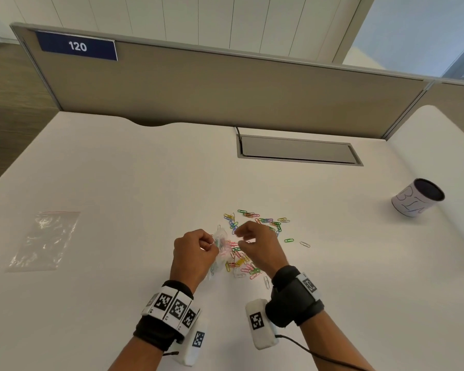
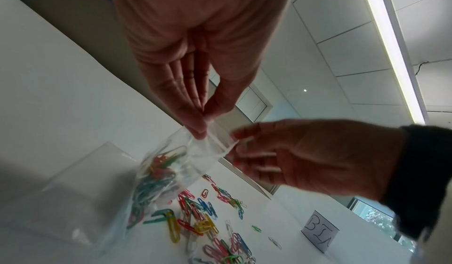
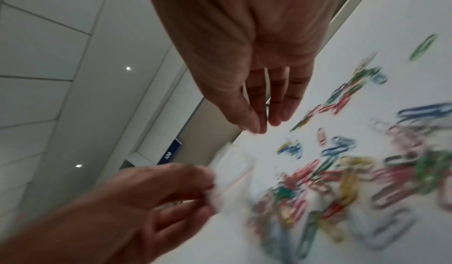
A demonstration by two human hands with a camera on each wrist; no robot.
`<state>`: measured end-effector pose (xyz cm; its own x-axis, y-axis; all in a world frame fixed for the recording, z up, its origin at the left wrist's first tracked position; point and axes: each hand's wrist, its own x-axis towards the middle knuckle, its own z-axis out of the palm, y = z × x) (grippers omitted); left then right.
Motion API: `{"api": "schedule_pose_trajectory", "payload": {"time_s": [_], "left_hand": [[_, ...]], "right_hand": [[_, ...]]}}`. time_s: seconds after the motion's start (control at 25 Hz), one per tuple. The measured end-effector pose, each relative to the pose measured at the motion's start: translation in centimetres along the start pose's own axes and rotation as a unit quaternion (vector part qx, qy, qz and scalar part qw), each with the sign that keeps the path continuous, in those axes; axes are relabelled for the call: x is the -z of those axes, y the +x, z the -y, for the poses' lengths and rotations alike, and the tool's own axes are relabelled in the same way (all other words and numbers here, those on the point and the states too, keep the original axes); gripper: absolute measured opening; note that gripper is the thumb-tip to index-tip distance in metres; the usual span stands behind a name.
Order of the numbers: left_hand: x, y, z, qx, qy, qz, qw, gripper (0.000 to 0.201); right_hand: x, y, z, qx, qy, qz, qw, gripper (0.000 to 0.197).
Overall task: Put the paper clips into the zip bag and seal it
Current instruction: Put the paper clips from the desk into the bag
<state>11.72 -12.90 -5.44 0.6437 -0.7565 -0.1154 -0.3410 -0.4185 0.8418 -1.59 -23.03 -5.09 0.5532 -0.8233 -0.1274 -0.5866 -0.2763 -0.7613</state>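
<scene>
A small clear zip bag (image 1: 220, 238) hangs upright just above the white table (image 1: 118, 183), with several coloured paper clips inside it (image 2: 156, 175). My left hand (image 1: 212, 243) pinches one side of the bag's mouth (image 2: 215, 142) between thumb and fingers. My right hand (image 1: 239, 238) hovers right beside the mouth with fingers loosely extended; nothing shows between its fingertips (image 3: 263, 127). Several loose paper clips (image 1: 263, 220) lie scattered under and beyond both hands, and appear blurred in the right wrist view (image 3: 342, 175).
A second, flat zip bag (image 1: 44, 239) lies at the left. A paper-wrapped cup (image 1: 415, 198) stands at the far right. A grey cable hatch (image 1: 298, 151) is set into the table's back, before a beige partition (image 1: 225, 89).
</scene>
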Motion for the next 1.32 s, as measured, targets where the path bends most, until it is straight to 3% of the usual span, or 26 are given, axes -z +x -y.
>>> {"api": "schedule_pose_trajectory", "payload": {"time_s": [0.12, 0.2, 0.4, 0.48, 0.6, 0.8, 1.0, 1.08, 1.2, 1.32], "left_hand": [[0.6, 0.2, 0.5, 0.001, -0.002, -0.008, 1.000, 0.008], [0.9, 0.3, 0.7, 0.003, -0.005, -0.014, 1.000, 0.006], [0.9, 0.1, 0.8, -0.004, -0.004, -0.008, 1.000, 0.005], [0.8, 0.1, 0.9, -0.004, -0.003, -0.006, 1.000, 0.005], [0.7, 0.0, 1.0, -0.004, -0.002, -0.005, 1.000, 0.005], [0.5, -0.1, 0.8, -0.007, 0.002, -0.005, 1.000, 0.008], [0.3, -0.2, 1.0, -0.010, 0.002, -0.002, 1.000, 0.008], [0.3, -0.3, 0.9, -0.012, 0.002, 0.001, 1.000, 0.007], [0.2, -0.3, 0.8, -0.013, 0.001, 0.003, 1.000, 0.007], [0.1, -0.4, 0.8, -0.013, 0.002, 0.006, 1.000, 0.007]], "right_hand": [[0.6, -0.4, -3.5, -0.084, -0.167, 0.073, 0.980, 0.063], [0.1, -0.9, -5.3, -0.127, -0.235, 0.109, 0.957, 0.076], [-2.1, -0.6, -6.0, -0.063, -0.124, 0.065, 0.988, 0.054], [-2.2, -0.3, -5.5, -0.051, -0.117, 0.061, 0.990, 0.066], [-2.4, -0.5, -5.1, -0.019, -0.220, 0.116, 0.968, 0.084], [-3.4, -0.4, -5.3, 0.041, -0.229, 0.073, 0.970, 0.032], [-2.8, -0.5, -4.9, 0.057, -0.276, 0.057, 0.958, 0.022], [-2.4, -0.4, -5.0, 0.039, -0.238, 0.031, 0.970, 0.023], [-1.5, -0.1, -5.6, -0.058, -0.057, -0.032, 0.996, 0.016], [-0.7, -0.6, -5.4, -0.137, 0.212, -0.050, 0.966, 0.019]]}}
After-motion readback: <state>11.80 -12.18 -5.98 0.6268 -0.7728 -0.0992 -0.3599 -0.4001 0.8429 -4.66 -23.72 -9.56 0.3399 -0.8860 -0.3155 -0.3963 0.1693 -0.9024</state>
